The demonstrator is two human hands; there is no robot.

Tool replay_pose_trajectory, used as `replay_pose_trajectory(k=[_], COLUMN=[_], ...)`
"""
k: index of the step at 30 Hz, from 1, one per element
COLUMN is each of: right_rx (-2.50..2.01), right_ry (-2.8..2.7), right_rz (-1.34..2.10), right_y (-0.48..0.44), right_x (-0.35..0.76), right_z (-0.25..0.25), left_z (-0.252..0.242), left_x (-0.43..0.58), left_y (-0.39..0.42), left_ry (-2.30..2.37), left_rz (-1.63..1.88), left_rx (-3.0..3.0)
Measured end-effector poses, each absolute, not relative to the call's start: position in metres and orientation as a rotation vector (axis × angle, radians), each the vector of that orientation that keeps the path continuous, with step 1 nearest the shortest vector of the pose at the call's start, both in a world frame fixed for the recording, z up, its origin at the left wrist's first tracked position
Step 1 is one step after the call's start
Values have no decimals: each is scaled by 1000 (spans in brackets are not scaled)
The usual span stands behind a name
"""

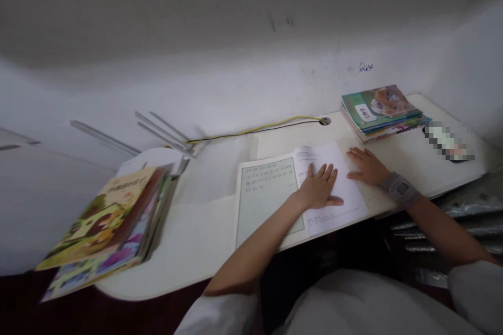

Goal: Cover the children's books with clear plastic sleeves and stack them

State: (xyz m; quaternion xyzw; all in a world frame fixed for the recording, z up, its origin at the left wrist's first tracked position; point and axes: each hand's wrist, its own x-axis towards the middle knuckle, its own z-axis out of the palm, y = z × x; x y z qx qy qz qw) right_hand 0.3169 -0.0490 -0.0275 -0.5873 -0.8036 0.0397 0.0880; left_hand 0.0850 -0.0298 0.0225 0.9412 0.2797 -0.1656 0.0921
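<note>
An open booklet [271, 178] lies on the white desk, its left page bordered in green and its right page white with printed lines. My left hand [319, 188] rests flat on the right page near the fold, fingers spread. Just past the page's right edge, my right hand [367, 166] lies palm down on the desk with its fingers apart, holding nothing. A grey band [400, 189] is around my right wrist.
A stack of books [106, 220] overhangs the desk's left end. Another stack of books [387, 107] sits at the back right, beside a blurred-out phone-like object [450, 141]. A yellow cable [251, 129] runs along the wall into a desk hole [325, 121].
</note>
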Motion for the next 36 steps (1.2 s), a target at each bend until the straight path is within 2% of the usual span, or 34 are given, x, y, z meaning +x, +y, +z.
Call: replay_pose_trajectory(k=[29, 36], right_rx=[-1736, -1750], right_ry=[-2504, -2502], right_rz=[85, 140], right_y=[-48, -49], right_x=[320, 319], right_z=[-32, -26], left_z=[12, 30], left_x=[112, 89], left_y=[-32, -33], left_ry=[710, 952], left_rz=[-278, -440], left_rx=[2744, 2779])
